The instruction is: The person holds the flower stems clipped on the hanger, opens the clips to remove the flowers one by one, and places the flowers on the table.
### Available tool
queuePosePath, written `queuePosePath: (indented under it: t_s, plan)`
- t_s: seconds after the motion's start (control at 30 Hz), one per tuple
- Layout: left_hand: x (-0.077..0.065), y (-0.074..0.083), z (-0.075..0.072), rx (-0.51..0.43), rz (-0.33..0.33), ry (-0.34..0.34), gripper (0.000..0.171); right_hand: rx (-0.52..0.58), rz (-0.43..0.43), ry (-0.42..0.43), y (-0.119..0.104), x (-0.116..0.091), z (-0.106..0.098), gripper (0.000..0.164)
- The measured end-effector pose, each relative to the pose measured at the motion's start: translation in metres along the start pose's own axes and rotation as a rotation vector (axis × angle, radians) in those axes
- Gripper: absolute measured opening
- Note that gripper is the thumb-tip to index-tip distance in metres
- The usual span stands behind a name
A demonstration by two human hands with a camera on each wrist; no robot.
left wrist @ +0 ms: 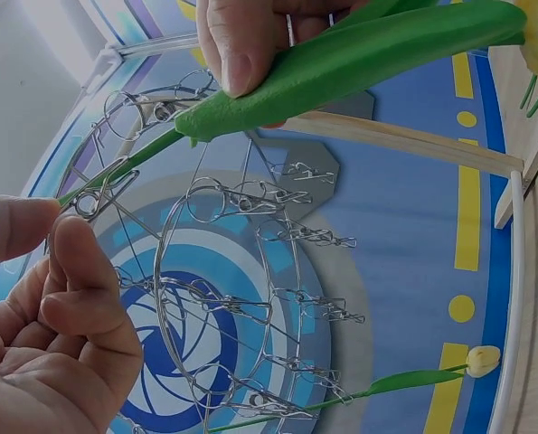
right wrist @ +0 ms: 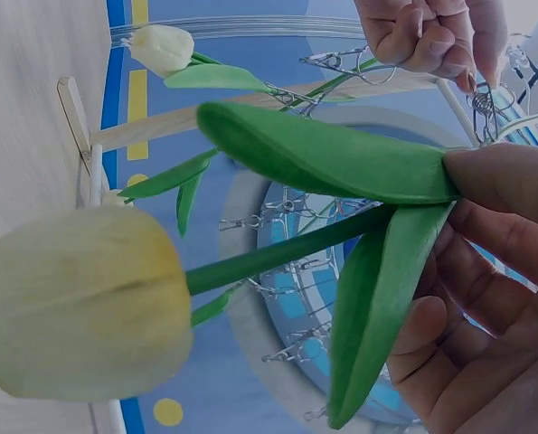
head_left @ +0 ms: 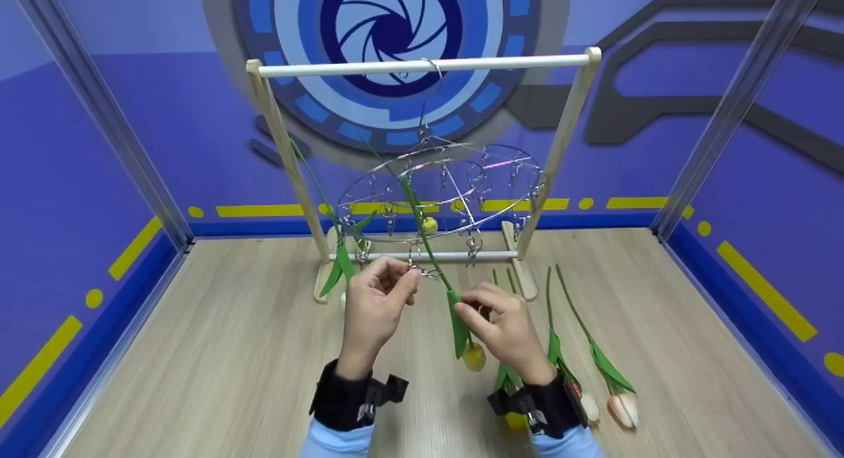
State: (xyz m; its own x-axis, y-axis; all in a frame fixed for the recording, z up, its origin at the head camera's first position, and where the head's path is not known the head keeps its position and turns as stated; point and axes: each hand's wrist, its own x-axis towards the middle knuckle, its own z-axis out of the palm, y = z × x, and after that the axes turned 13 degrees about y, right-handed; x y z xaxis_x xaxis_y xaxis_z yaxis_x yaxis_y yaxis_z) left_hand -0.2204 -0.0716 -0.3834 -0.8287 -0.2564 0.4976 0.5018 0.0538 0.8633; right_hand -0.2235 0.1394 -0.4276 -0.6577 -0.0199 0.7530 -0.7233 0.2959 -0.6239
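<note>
My right hand pinches an artificial yellow tulip where its green leaves meet the stem. The flower head points down toward me, and the stem slants up to the left past the round metal clip hanger. With thumb and fingertips, my left hand pinches a wire clip on the hanger's near side. In the left wrist view the stem runs alongside this clip; whether the clip bites it I cannot tell. A white tulip and another yellow tulip hang head-down from the hanger.
A wooden stand carries the hanger by its hook. Loose tulips lie on the table at the right: a peach-white one, a white one and a yellow one partly under my right wrist. Blue panels enclose the table.
</note>
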Motion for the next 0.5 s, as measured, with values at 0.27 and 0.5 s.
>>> queuePosePath:
  t_s: [0.27,0.5]
  plan:
    - [-0.0002,-0.0007,-0.0008,-0.017,0.005,0.0,0.009,0.001,-0.004,0.018,-0.0004,0.0016,-0.0042,0.015]
    - [-0.0002,0.0001,-0.001,-0.025,0.007,0.006,0.011,-0.005,-0.006,0.023,-0.0002,0.0022,-0.0065,0.015]
